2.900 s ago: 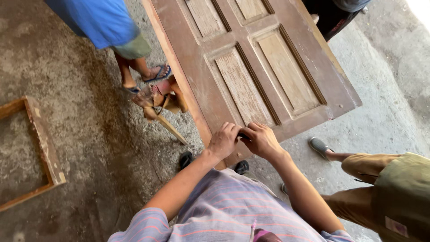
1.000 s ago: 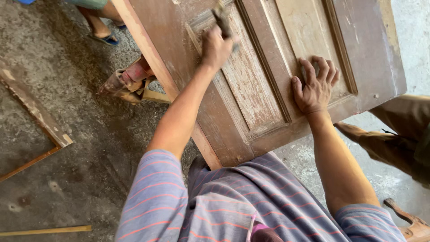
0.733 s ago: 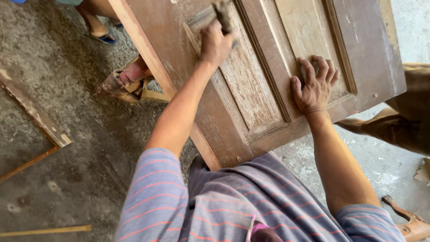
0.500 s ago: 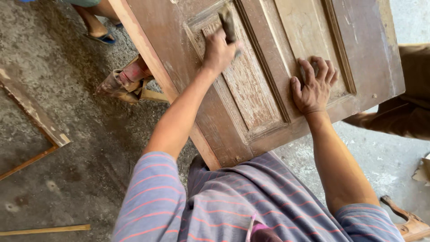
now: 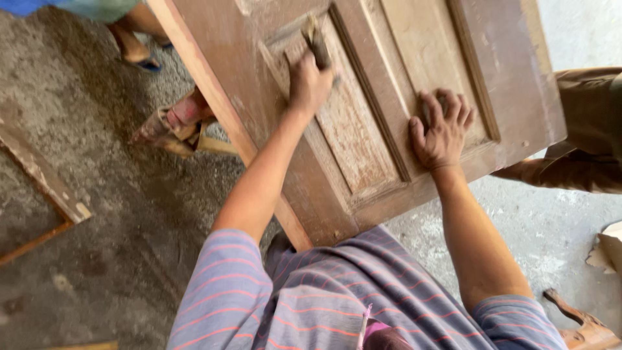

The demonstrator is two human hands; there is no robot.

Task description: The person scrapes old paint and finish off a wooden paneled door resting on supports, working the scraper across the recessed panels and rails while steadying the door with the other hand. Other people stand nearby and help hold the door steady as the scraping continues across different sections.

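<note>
A rough grey concrete floor [image 5: 116, 214] is seen from above, paler and smoother towards the right. Over it a large brown wooden panelled door [image 5: 518, 84] is laid flat, its near corner just in front of the person in a striped purple shirt [image 5: 324, 304]. The finish on the left recessed panel [image 5: 353, 139] is worn pale and patchy, while the frame around it is darker.

At the right edge, part of another person in brown clothing [image 5: 583, 129] is seen close beside the door. At the top left, a further person's bare leg and sandalled foot [image 5: 139, 55] are set on the floor. A length of timber frame [image 5: 45, 181] is laid across the floor at the left, and a reddish wooden object [image 5: 175, 123] is seen under the door's left edge. A carved wooden piece [image 5: 580, 324] lies at the bottom right.

The left hand [image 5: 310, 81] is closed around a dark, narrow tool [image 5: 317, 45], which is pressed against the top of the worn panel; what kind of tool it is cannot be told. The right hand [image 5: 440, 129] is laid on the door with fingers bent and slightly spread, pressed down on the rail between the two panels, with nothing held in it.
</note>
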